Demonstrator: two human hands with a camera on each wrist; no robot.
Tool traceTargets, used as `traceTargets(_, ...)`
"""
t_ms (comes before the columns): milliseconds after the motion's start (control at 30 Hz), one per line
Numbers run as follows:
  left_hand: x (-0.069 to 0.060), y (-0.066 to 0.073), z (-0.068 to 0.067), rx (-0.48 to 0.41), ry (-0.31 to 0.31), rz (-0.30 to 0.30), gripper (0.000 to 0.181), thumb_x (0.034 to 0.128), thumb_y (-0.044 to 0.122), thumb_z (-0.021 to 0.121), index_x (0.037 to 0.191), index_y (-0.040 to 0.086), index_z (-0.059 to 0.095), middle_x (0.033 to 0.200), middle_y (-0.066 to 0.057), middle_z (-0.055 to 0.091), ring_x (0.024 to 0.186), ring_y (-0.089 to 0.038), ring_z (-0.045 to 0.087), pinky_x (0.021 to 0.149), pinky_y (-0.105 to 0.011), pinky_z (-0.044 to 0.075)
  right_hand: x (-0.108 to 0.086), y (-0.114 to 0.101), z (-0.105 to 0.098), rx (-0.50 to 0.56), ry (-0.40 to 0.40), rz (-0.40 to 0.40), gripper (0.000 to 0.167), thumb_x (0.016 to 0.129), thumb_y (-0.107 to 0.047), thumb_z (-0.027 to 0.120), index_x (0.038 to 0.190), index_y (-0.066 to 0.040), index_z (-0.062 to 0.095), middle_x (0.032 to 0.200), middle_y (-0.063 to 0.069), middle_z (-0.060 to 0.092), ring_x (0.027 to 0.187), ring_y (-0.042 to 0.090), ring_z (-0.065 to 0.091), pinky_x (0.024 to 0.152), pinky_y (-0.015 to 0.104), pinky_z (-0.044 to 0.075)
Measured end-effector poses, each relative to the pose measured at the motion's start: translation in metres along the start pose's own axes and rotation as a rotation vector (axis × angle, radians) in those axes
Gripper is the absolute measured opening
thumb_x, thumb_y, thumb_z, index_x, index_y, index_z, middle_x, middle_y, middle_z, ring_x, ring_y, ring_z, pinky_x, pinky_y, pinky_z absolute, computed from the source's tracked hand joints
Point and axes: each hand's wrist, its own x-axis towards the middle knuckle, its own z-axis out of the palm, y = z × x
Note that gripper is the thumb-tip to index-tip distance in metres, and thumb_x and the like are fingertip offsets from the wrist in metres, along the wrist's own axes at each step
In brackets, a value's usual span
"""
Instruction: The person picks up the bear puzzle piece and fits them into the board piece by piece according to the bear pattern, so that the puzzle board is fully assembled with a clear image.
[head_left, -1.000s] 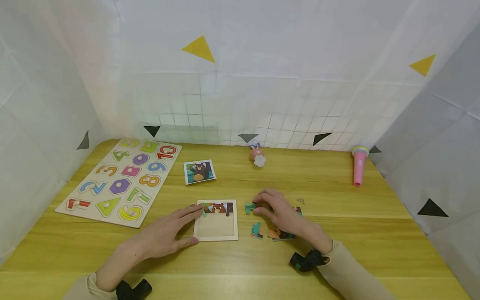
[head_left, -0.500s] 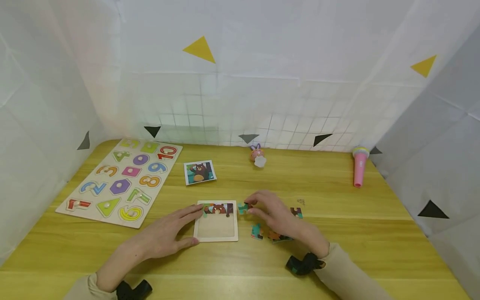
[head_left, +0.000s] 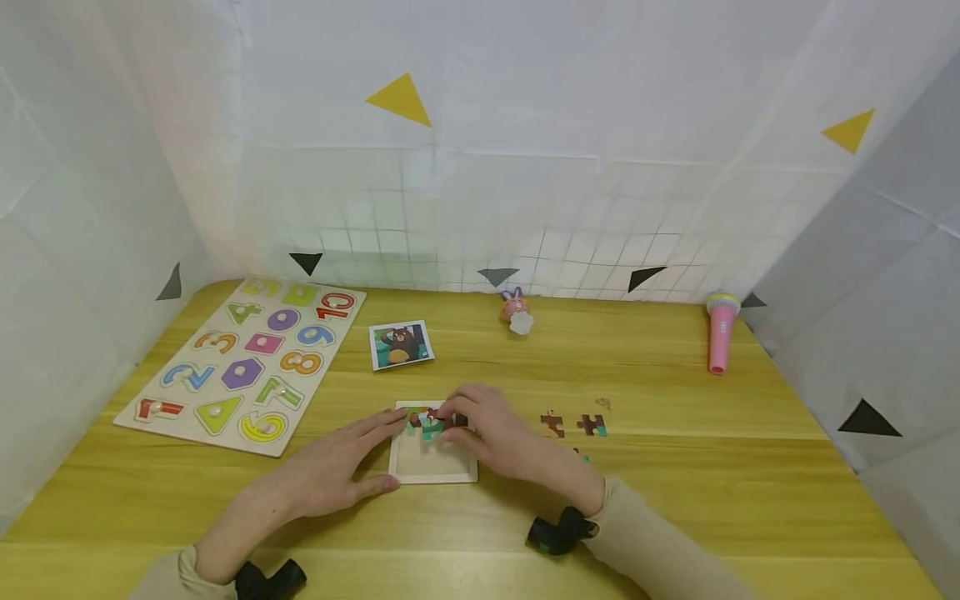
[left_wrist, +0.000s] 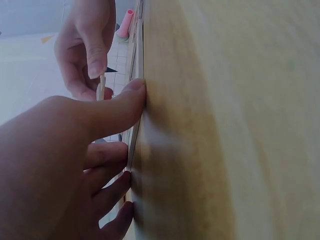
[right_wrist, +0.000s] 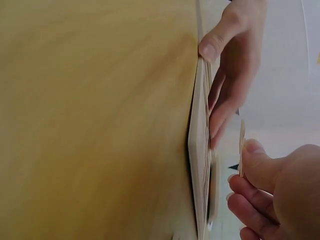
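Observation:
In the head view, my left hand [head_left: 337,467] rests at the left side of a square wooden puzzle tray [head_left: 435,479], thumb near its lower left corner and fingertips on its upper left rim. My right hand [head_left: 495,437] pinches a teal jigsaw piece [head_left: 431,427] over the tray's upper part. The right wrist view shows this thin jigsaw piece [right_wrist: 242,145] between thumb and fingers, raised off the tray [right_wrist: 196,145]. Pieces with a bear picture fill the tray's top row, partly covered by the right hand. Bare wood shows below them.
Loose jigsaw pieces [head_left: 552,423] lie right of the tray, some hidden by the right arm. Behind stand a bear picture card [head_left: 401,344] and a small pink bunny toy [head_left: 516,311]. A number board [head_left: 247,367] lies left, a pink toy microphone [head_left: 720,333] far right.
My right hand has carried the teal jigsaw piece leftward from the loose pieces to above the tray. Loose pieces at the right have come into sight. My left hand has stayed put.

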Motion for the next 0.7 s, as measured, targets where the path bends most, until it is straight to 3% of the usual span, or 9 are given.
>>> traceTargets(400, -0.001, -0.001, 0.003, 0.003, 0.009, 0.015, 0.075, 0.0958, 0.056, 0.058, 0.157, 0.02, 0.034, 0.164, -0.004, 0.029, 0.144, -0.033, 0.039, 0.113, -0.057, 0.037, 0.015, -0.012, 0.016, 0.017, -0.069, 0.004, 0.022, 0.098, -0.021, 0.064, 0.116, -0.009, 0.066, 0.112, 0.001, 0.062, 0.11, 0.02, 0.053, 0.097, 0.042, 0.039)
traceTargets(700, 0.0, -0.002, 0.003, 0.001, 0.014, 0.023, 0.074, 0.0963, 0.054, 0.059, 0.157, 0.018, 0.034, 0.164, -0.005, 0.028, 0.145, -0.033, 0.037, 0.115, -0.056, 0.035, 0.013, -0.006, 0.026, 0.015, -0.031, -0.014, 0.021, 0.096, -0.024, 0.067, 0.114, -0.012, 0.067, 0.114, 0.0, 0.061, 0.108, 0.018, 0.052, 0.097, 0.041, 0.039)
